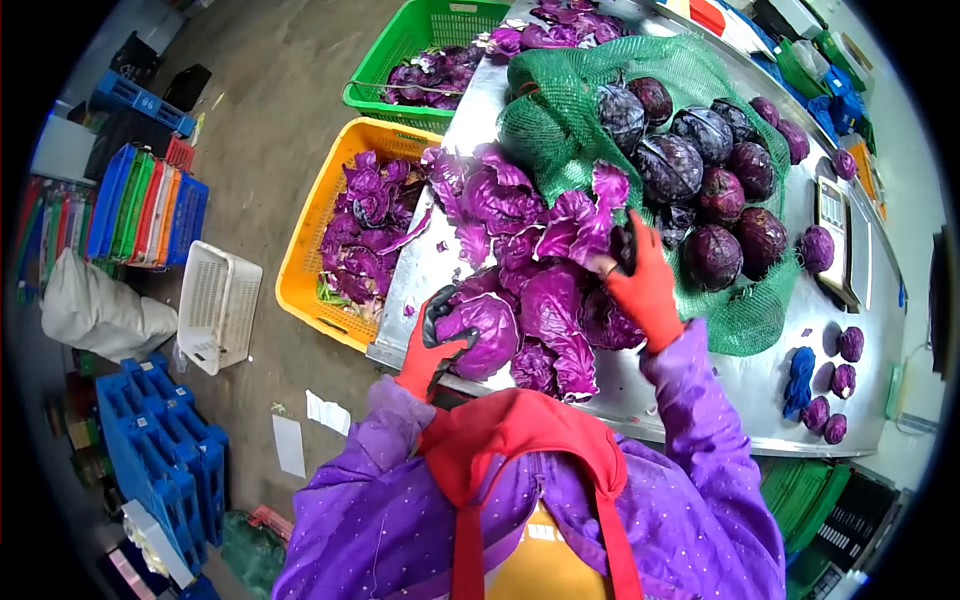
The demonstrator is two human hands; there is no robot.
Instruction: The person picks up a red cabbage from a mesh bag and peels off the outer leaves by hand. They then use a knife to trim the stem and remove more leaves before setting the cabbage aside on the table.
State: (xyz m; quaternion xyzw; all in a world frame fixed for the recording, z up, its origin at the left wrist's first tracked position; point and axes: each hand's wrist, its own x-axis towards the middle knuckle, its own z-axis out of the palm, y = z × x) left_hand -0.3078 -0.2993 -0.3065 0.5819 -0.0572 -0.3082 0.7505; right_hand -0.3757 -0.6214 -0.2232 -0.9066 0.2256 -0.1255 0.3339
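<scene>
My left hand (pixel 432 345), in a red and black glove, is wrapped around the left side of a peeled, bright purple red cabbage (pixel 483 333) near the table's front edge. My right hand (pixel 645 285), in a similar glove with a bare fingertip showing, has a curled red cabbage leaf (pixel 580 228) between thumb and fingers; part of its grip is hidden. Loose purple leaves (pixel 552 310) lie heaped between both hands. Just beyond the right hand, several dark whole cabbages (pixel 670 168) sit in an opened green mesh bag (pixel 570 95).
A yellow crate (pixel 290 290) with leaves stands left of the metal table (pixel 620 395), with a green crate (pixel 380 50) behind it. A scale (pixel 832 210), small cabbages (pixel 843 380) and a blue bundle (pixel 799 383) are at right. Blue pallets (pixel 150 450) and a white basket (pixel 218 305) stand on the floor.
</scene>
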